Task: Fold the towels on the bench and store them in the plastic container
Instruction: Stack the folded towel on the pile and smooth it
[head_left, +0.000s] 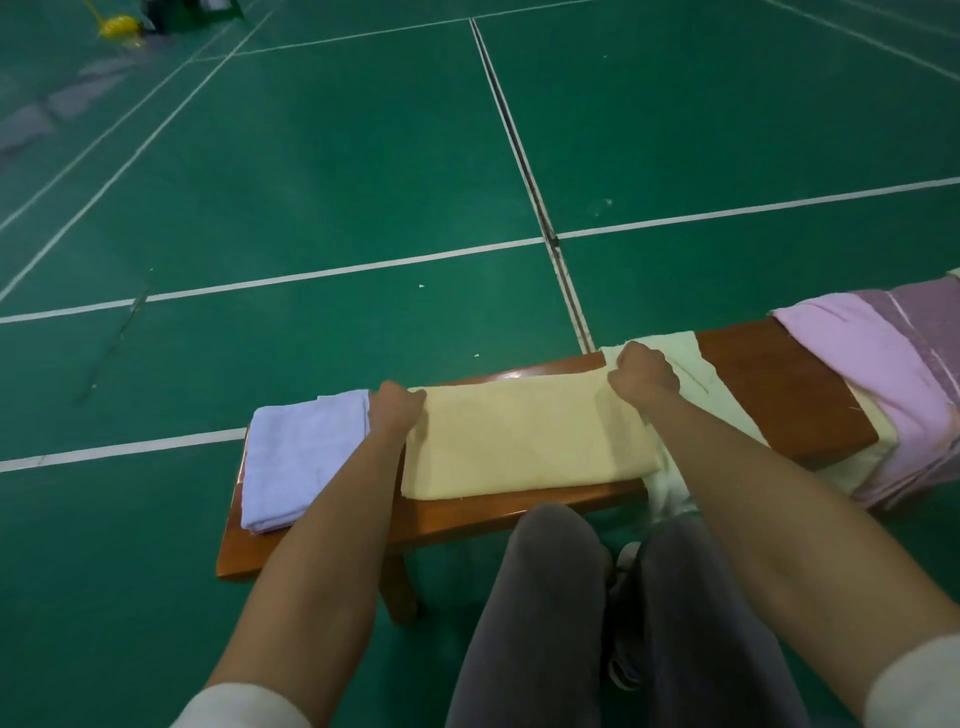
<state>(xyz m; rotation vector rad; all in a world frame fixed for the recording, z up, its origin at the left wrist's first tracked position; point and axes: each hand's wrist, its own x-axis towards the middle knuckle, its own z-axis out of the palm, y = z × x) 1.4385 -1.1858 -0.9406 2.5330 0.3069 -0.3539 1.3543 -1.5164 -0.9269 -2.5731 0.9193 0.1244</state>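
A pale yellow towel (524, 441) lies folded flat across the middle of the wooden bench (779, 379). My left hand (395, 410) grips its far left corner and my right hand (644, 376) grips its far right corner. A folded lavender towel (301, 462) rests on the bench's left end, beside my left hand. Under the yellow towel's right end lies a light green towel (691, 364) that hangs over the near edge. Pink and purple towels (883, 384) are heaped at the bench's right end. No plastic container is in view.
The bench stands on a green sports court floor (363, 171) with white lines. My legs in grey trousers (545, 613) are close against the bench's near edge. A yellow object (117, 26) lies far off at the top left.
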